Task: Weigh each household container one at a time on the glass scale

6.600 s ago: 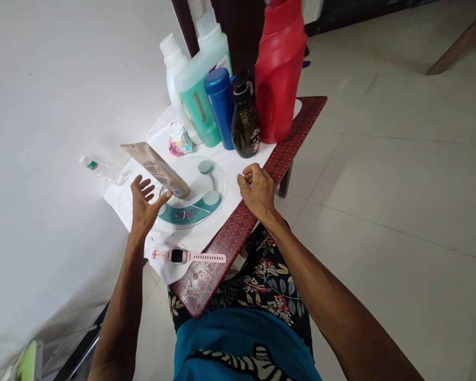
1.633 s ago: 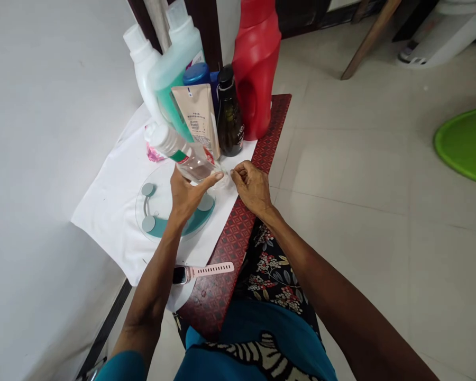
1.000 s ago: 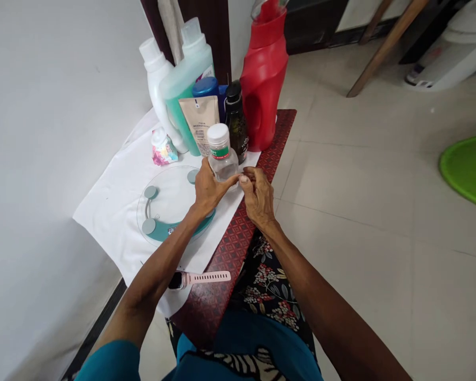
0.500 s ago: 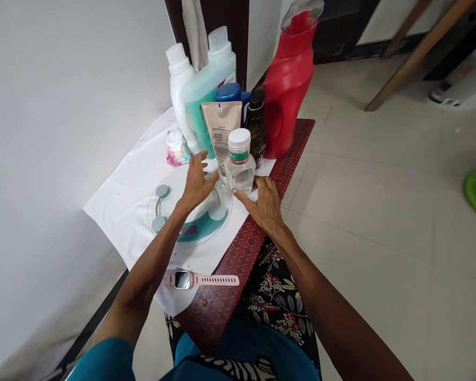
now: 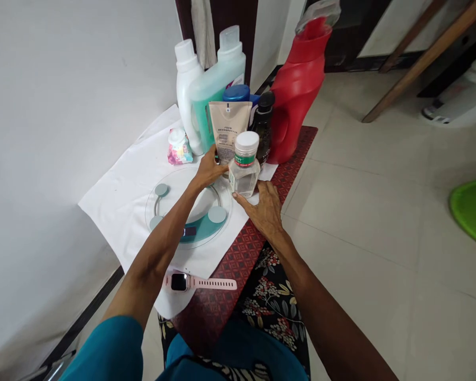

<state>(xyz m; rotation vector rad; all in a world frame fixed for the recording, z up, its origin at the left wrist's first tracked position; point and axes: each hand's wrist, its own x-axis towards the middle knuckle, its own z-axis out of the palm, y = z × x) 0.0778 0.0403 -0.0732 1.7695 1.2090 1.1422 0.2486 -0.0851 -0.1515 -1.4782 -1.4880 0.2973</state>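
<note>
A clear square-sided jar point(image 5: 244, 177) with a white screw lid and a green label band stands near the table's right side. My right hand point(image 5: 265, 207) is closed around its base, thumb in front and fingers on the far right side. Just left of the jar, my left hand point(image 5: 211, 170) reaches over the glass scale. Its fingers and thumb close on the lower end of a beige squeeze tube point(image 5: 230, 124), which stands cap down; the fingertips are partly hidden. The round glass scale point(image 5: 198, 209) with teal trim lies under my left forearm.
Behind stand a white bottle point(image 5: 188, 100), a green-liquid bottle point(image 5: 206, 95), a blue-capped bottle point(image 5: 237, 92), a black pump bottle point(image 5: 264, 124) and a red jug point(image 5: 297, 90). A small colourful pack point(image 5: 179, 148) sits left. A pink smartwatch point(image 5: 179, 282) lies near the front edge.
My left hand has moved forward and right, from open over the scale to the foot of the tube. My right hand stays at the jar. The view has shifted slightly.
</note>
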